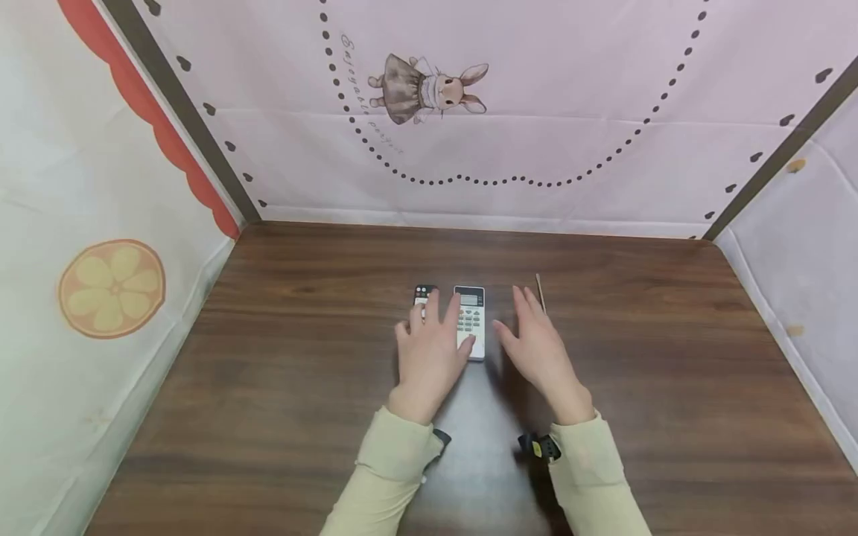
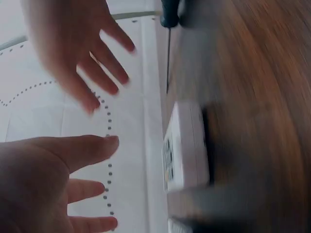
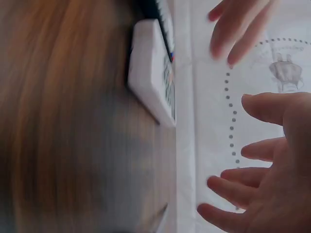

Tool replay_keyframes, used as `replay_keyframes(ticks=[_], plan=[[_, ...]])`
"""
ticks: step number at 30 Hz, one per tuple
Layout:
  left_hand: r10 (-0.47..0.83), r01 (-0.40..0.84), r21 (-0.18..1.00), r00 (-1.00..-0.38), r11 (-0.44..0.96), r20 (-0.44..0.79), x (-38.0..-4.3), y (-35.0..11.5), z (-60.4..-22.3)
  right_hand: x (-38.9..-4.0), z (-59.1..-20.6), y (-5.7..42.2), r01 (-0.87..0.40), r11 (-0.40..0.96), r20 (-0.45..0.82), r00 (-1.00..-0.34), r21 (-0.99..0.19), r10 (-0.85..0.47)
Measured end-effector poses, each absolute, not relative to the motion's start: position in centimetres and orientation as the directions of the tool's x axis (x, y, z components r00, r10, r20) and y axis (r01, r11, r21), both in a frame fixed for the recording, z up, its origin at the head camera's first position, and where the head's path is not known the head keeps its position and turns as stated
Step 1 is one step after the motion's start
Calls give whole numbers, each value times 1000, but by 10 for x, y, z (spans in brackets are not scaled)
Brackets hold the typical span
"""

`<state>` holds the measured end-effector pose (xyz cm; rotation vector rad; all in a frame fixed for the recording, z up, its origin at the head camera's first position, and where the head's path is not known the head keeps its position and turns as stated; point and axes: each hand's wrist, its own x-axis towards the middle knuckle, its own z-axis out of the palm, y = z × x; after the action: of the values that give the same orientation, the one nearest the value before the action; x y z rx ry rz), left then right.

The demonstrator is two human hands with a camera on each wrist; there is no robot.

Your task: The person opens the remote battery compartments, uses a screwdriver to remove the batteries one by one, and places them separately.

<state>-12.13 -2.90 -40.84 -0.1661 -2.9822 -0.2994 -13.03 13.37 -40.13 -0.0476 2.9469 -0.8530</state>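
A white remote control [image 1: 471, 327] with a small display lies on the table, partly under my left hand [image 1: 429, 361]. To its left is a dark remote [image 1: 424, 289] with light buttons, mostly covered by that hand's fingers. My left hand hovers over both, fingers spread and relaxed, holding nothing. On the other side, my right hand [image 1: 539, 353] is held above the table with loose fingers and thumb apart, also holding nothing. The shaft of a screwdriver [image 1: 540, 292] shows just past its fingertips; its dark handle [image 2: 170, 13] appears in the left wrist view, hidden from the head view.
The brown wood-grain table [image 1: 322, 313] meets a pale printed cloth [image 1: 536, 67] along its back edge. Cloth walls stand at both sides, the left one [image 1: 40, 201] bearing an orange-slice print. Dark wrist bands [image 1: 539, 447] sit at the sleeves.
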Motion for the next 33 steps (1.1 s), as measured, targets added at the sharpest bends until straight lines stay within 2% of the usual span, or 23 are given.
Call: replay_keyframes(ticks=[5,12,19,23,33], plan=[[123,165,235,-975,958,186,-121,-15,-414,-134,-407,126,67,788,-143,-989,-612,-27],[114,160,290,-979,944,168,-122,-7,-414,-138,-414,125,115,763,-213,-977,-636,-31],[79,96,377,-995,921,61,-127,0,-417,-143,-420,119,120,729,-235,-970,-674,-57],[61,64,363,-998,930,19,-126,-2,-423,-141,-422,116,133,709,-235,-971,-693,-47],[32,40,335,-999,941,30,-127,-10,-436,-138,-427,114,166,618,-249,-967,-769,-50]])
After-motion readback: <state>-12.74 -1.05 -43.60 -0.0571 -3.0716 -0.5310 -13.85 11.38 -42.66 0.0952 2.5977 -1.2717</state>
